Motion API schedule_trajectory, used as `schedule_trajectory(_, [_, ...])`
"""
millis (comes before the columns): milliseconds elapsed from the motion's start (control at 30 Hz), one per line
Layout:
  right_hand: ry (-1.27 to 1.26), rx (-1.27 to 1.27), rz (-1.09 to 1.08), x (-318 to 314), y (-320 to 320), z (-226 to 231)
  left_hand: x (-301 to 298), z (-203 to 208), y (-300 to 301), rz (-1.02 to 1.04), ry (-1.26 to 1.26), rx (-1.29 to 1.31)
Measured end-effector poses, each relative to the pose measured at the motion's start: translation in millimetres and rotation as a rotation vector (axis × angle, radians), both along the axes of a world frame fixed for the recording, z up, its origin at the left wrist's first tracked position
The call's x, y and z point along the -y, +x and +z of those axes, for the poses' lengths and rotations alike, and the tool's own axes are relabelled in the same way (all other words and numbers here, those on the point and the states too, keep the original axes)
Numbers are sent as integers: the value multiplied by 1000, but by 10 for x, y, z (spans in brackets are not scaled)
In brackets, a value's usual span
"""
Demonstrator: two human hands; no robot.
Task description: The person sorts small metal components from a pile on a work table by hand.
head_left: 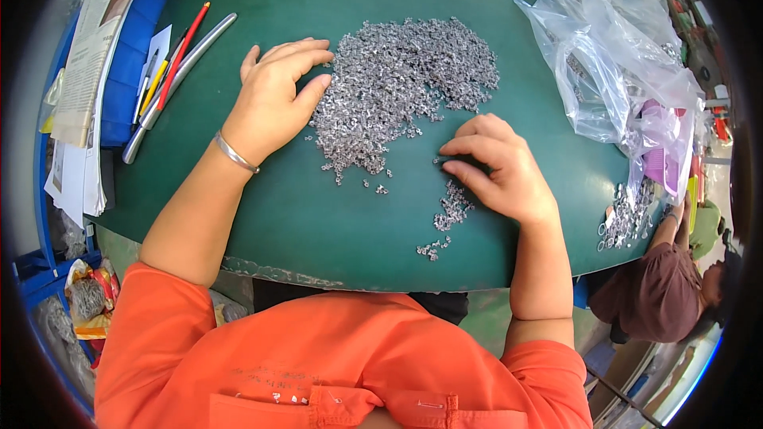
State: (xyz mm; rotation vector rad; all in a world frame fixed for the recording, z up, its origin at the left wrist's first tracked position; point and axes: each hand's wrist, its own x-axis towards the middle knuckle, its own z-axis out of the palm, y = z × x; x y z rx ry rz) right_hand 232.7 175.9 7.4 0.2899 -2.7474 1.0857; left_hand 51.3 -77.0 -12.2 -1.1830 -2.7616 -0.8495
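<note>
Both hands lie palm-down, left (274, 99) flat, right (497, 167) fingers curled.

We look steeply down from our head, close above the green table (262, 214), its near edge low, rim bending outward.

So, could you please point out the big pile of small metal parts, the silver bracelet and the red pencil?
Pile of small metal parts (405, 83), head view, middle of the heap.
Silver bracelet (235, 153), head view, band on the left wrist.
Red pencil (184, 54), head view, mid-shaft.
</note>
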Motion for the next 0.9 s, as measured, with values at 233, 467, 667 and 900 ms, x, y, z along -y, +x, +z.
schedule_trajectory(233, [66,-145,69,216,-115,-61,8,-5,26,8,-2,7])
schedule_trajectory(467, [160,-239,160,445,-202,-77,19,-19,31,-3,10,-5])
schedule_trajectory(667, [186,-230,190,426,-195,-74,15,-17,33,-1,4,-13])
schedule_trajectory(900, [209,-188,216,344,-123,-20,16,-34,29,-4,11,-15])
